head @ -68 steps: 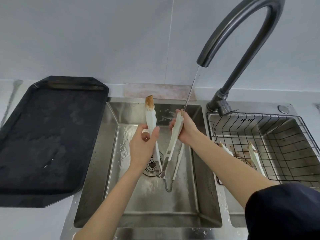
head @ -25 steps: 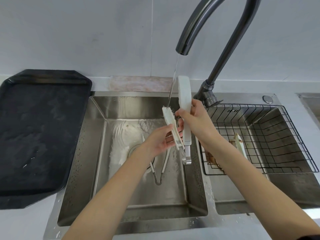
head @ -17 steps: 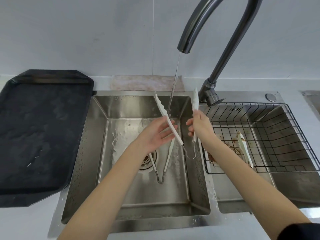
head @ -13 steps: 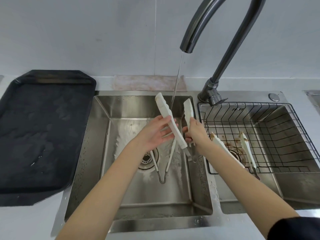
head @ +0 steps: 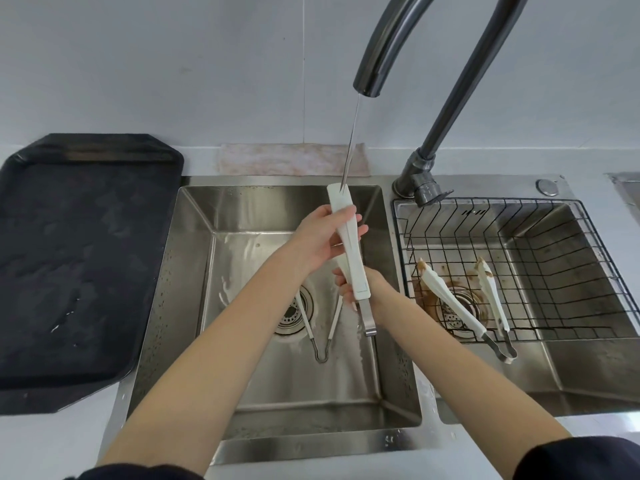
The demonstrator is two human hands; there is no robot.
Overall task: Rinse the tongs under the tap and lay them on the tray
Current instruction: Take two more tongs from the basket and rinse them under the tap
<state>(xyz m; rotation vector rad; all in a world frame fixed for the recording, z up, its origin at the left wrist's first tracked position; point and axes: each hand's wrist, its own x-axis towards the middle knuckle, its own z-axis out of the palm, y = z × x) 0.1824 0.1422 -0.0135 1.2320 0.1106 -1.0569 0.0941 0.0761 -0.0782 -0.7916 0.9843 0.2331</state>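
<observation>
Nearby — 2nd tongs [head: 322,336] in sink [head: 194,271], dirty pair [head: 453,303] in basket [head: 568,258].

Two bare forearms in frame, both uncovered from wrist to near the elbow. Left hand [head: 320,242] and right hand [head: 363,289] are bare too — no gloves, rings, watch or bands visible. Dark navy-to-black sleeves sit at the bottom edge: left sleeve [head: 138,472] only a thin strip, right sleeve [head: 585,459] a bigger patch at the corner. Fabric looks plain and matte — no logo, print or cuff detail showing.
</observation>
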